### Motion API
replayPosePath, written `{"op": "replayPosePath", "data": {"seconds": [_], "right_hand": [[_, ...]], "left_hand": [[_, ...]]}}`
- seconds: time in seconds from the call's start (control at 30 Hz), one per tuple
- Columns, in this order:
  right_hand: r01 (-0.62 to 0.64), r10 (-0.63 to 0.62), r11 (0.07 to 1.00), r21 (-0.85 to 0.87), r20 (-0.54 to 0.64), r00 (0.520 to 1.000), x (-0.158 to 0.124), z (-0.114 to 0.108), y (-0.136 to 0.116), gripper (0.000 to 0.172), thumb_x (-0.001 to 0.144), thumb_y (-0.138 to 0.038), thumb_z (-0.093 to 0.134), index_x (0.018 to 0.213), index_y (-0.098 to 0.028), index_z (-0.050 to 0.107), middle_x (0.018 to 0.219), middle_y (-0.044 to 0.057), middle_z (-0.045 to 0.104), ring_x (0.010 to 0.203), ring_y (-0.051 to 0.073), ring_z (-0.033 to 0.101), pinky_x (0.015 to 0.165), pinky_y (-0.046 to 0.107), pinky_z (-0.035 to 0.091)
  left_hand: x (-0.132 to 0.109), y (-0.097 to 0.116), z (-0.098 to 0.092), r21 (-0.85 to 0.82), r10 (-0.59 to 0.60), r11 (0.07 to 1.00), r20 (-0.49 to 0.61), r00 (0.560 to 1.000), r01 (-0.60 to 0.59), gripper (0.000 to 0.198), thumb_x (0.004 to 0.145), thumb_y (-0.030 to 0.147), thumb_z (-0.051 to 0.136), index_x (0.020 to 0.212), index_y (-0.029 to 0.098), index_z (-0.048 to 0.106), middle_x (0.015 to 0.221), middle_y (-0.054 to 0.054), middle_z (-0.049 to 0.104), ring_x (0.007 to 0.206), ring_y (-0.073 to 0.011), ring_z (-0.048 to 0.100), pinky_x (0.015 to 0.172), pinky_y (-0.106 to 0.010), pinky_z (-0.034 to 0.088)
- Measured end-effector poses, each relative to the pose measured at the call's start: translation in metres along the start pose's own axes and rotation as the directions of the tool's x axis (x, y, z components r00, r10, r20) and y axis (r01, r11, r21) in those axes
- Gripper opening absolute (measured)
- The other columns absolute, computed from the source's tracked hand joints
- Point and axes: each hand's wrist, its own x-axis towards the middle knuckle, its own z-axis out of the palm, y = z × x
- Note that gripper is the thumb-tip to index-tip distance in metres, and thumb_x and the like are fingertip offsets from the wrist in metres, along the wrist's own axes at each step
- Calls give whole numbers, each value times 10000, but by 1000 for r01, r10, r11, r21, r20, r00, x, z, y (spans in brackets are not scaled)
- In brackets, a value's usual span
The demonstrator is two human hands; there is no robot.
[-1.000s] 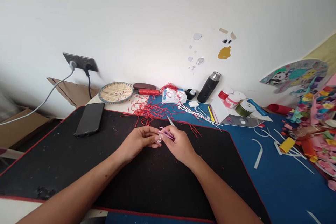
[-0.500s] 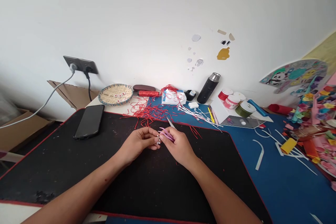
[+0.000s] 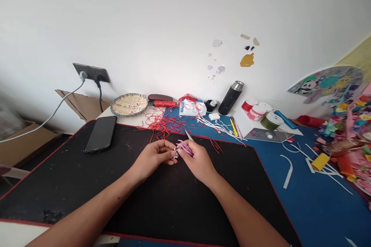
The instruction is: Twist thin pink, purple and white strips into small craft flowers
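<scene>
Over the black mat, my left hand pinches a small knotted white cord between thumb and fingertips. My right hand meets it from the other side, its thumb and forefinger at the same cord. Tucked in the right palm is a pair of scissors with purple handles, its pale blade pointing up and away from me. The fingers hide part of the knot and most of the scissors.
Loose red cords and white cords lie behind the mat. A phone rests at the left, near a woven basket. At the back stand a black flask and ribbon spools. Paper strips lie right.
The view has shifted very slightly. Both hands stay together at the white cord, with only tiny finger movement.
</scene>
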Motion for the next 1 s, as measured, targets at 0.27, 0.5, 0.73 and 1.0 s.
{"op": "replayPosePath", "data": {"seconds": [0.27,0.5,0.73,1.0], "right_hand": [[91,-88,975,-200,24,996,-5,0,0,88,959,-274,613,981,-239,690,793,-3,726,665,167,653,618,255,444],[178,-165,922,-345,65,984,-7,-4,-6,94,944,-231,599,927,-243,691,703,-12,705,579,157,626,572,246,394],[221,-211,896,-385,70,975,-7,-2,-5,60,876,-192,641,881,-239,678,697,-13,719,575,157,641,568,238,377],[206,-194,915,-346,70,979,-7,-1,-5,98,916,-196,616,897,-248,697,726,-6,735,606,158,656,594,238,401]], "left_hand": [[-1,3,1,-36,-45,998,4,999,45,382,662,355,948,889,142,727,797,-40,769,698,-172,737,663,-257,579],[-1,1,-1,-82,-117,990,12,993,118,313,648,271,944,860,136,757,785,-46,765,687,-170,739,657,-246,581],[-1,3,-2,-176,-215,960,23,976,216,263,640,181,931,832,118,762,776,-55,766,664,-150,735,660,-215,599],[-2,5,-5,-171,-230,958,30,973,232,236,673,171,924,831,112,760,780,-61,771,664,-150,741,664,-212,609]]}}
